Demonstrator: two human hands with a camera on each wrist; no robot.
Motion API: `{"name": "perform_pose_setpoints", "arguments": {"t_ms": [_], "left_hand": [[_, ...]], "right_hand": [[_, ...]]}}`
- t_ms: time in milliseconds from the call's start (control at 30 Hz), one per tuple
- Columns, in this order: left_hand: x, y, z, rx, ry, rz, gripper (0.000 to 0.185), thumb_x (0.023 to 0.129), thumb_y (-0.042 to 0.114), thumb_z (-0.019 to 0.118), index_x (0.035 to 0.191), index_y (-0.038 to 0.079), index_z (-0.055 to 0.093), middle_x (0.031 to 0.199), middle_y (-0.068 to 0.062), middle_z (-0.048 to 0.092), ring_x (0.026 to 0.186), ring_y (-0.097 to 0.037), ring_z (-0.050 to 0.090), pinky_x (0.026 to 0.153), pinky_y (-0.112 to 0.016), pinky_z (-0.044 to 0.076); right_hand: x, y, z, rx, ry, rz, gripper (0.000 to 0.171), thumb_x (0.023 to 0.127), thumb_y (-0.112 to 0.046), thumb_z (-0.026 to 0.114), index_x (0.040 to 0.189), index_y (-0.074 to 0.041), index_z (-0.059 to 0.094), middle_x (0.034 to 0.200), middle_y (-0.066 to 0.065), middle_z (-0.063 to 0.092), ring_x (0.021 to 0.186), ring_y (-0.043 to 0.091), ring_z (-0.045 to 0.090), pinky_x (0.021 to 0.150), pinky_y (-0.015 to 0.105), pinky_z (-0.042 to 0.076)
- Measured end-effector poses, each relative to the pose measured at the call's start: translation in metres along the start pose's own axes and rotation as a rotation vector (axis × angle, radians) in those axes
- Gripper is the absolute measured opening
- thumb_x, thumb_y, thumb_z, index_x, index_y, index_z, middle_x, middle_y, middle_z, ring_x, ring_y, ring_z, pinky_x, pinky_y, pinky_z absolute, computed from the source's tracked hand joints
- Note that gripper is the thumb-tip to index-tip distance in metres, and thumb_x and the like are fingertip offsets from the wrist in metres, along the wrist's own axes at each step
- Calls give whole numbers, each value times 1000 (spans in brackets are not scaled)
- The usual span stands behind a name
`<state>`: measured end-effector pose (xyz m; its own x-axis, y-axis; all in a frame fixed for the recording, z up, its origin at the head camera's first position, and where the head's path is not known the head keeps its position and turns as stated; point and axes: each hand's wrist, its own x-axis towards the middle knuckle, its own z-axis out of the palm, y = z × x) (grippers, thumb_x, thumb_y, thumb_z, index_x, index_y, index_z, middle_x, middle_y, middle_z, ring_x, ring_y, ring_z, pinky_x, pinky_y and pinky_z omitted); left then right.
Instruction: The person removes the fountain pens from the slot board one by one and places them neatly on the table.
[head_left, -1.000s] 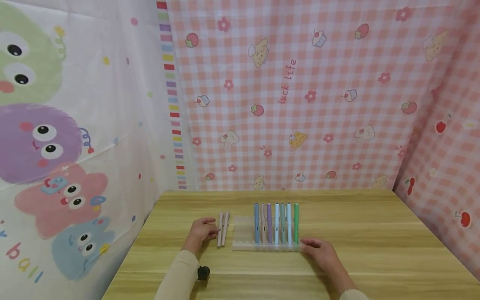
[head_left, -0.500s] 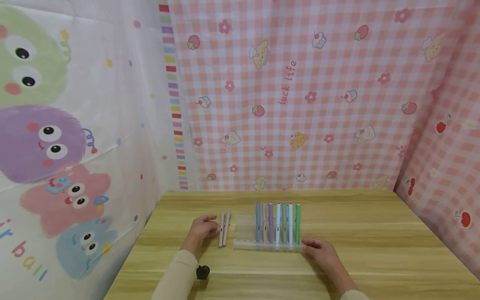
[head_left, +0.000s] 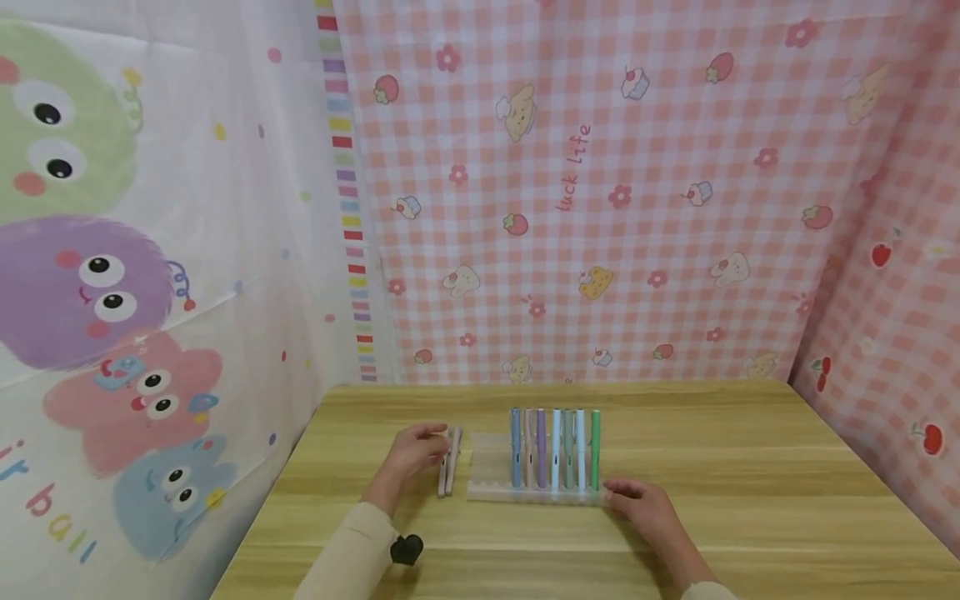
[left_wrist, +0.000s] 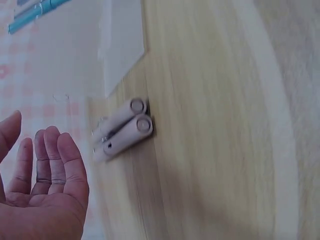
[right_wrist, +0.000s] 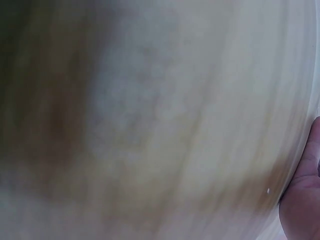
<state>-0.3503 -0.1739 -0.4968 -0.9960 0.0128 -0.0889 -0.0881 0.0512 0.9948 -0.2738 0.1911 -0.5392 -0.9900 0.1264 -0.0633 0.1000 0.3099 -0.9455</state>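
Observation:
My left hand reaches over two greyish-pink pens lying side by side on the table, its fingertips overlapping their upper ends in the head view. In the left wrist view its fingers are parted from the thumb, and the two pens lie just beyond them with nothing gripped. My right hand pinches the right end of a clear plastic pen rack between thumb and fingers. Several pens stand in the rack, among them a blue pen, a purple pen and a green pen.
The wooden table holds the rack near its middle. A small black object shows beside the left sleeve. Behind the table hangs a pink checked cloth, and a white cartoon cloth covers the left side.
My left hand has moved right and forward, from beside the two loose pens to over their upper ends. The right hand stays at the rack's end. The head view has shifted slightly.

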Motion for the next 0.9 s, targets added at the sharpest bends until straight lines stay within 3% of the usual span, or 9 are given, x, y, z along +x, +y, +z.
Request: {"name": "perform_pose_setpoints", "arguments": {"t_ms": [300, 667, 900], "left_hand": [[-13, 5, 18, -51, -59, 32, 42, 90, -5, 64, 129, -17, 53, 98, -14, 66, 80, -16, 62, 77, -35, 55], [-15, -3, 40, -37, -140, 57, 41, 91, 1, 67, 126, -16, 55, 96, -9, 69, 83, -16, 64, 78, -34, 57], [-15, -10, 59, -25, -173, 81, 40, 91, 0, 65, 125, -17, 54, 105, -23, 67, 84, -17, 65, 79, -34, 57]], "right_hand": [[0, 1, -1, -14, -2, -5, 23, 92, -6, 67, 111, 7, 70, 108, 15, 70, 95, 20, 63, 79, 30, 53], [-1, -3, 0, 2, -5, -8, 24, 92, -5, 67, 112, 8, 69, 109, 16, 70, 94, 19, 63, 78, 27, 53], [-1, -2, 0, -8, -2, -3, 24, 91, -5, 68, 111, 7, 69, 107, 15, 70, 92, 17, 63, 77, 26, 51]]}}
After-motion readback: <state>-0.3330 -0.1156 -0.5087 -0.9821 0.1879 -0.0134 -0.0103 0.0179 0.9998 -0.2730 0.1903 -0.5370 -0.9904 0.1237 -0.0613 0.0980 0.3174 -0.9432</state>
